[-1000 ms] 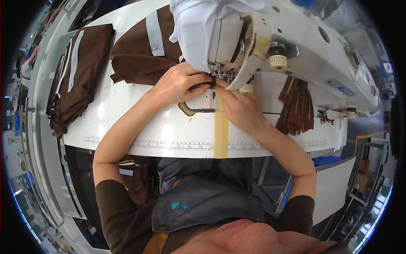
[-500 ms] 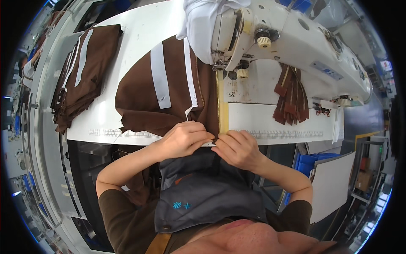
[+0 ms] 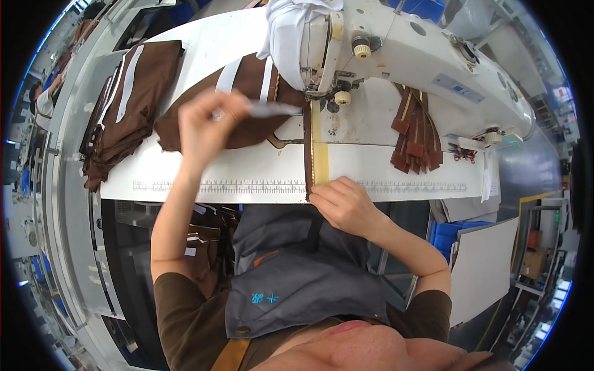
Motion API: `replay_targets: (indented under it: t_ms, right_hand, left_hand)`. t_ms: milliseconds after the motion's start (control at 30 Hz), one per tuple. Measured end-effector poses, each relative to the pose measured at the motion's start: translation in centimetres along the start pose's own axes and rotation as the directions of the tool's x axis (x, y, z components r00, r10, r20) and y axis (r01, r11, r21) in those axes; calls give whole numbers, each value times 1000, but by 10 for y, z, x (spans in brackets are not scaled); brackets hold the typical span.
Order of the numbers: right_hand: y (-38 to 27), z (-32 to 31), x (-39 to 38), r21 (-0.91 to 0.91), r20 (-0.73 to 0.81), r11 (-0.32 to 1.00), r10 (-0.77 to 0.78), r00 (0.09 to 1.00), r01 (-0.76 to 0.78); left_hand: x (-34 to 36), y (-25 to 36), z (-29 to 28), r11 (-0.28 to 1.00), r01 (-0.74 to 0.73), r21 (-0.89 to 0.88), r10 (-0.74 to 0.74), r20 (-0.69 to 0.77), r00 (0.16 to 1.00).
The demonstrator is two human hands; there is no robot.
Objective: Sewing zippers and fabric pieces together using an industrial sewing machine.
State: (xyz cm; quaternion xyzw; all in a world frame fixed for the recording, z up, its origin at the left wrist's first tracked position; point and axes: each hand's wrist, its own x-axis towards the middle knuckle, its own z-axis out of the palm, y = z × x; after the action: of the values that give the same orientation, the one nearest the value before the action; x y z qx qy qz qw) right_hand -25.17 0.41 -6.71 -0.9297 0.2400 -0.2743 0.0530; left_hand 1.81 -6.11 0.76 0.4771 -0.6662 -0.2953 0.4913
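My left hand (image 3: 207,123) is raised over the white table (image 3: 210,170) and grips a slim silvery tool (image 3: 272,109) that points right, toward the needle of the white sewing machine (image 3: 402,55). Under it lies a brown garment (image 3: 247,130) with white stripes. A brown strip with a yellow tape (image 3: 314,154) runs from the needle straight to the table's front edge. There my right hand (image 3: 346,204) pinches the strip's near end.
A stack of brown striped garments (image 3: 124,117) lies on the table's left end. Several brown strips (image 3: 414,136) hang to the right of the needle. A white cloth (image 3: 291,31) drapes over the machine head. A ruler scale (image 3: 216,185) runs along the front edge.
My left hand has left the table's front edge, risen, and now holds the silvery tool. The brown garment has slid back toward the machine. My right hand stays at the front edge.
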Motion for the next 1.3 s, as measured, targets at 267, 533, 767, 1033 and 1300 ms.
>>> replay_targets:
  t_ms: [267,533,767,1033,1300]
  right_hand:
    - [-4,-4,2,-86,2,996,-31,1000,31]
    - [-5,-10,9,-132,93,990,61,994,-49]
    - [10,-12,23,-219,104,976,36,994,-12]
    - [39,-6,41,-292,88,956,3,996,23]
    - [69,-4,60,-301,125,954,32,992,7]
  left_hand:
    - [-82,-11,55,812,-543,216,374,521,767]
    - [-72,-20,63,747,-623,231,466,486,739]
    - [-47,-30,63,675,-709,203,572,462,678]
    - [-16,-50,68,646,-732,214,610,431,665]
    - [18,-65,67,653,-731,197,585,482,653]
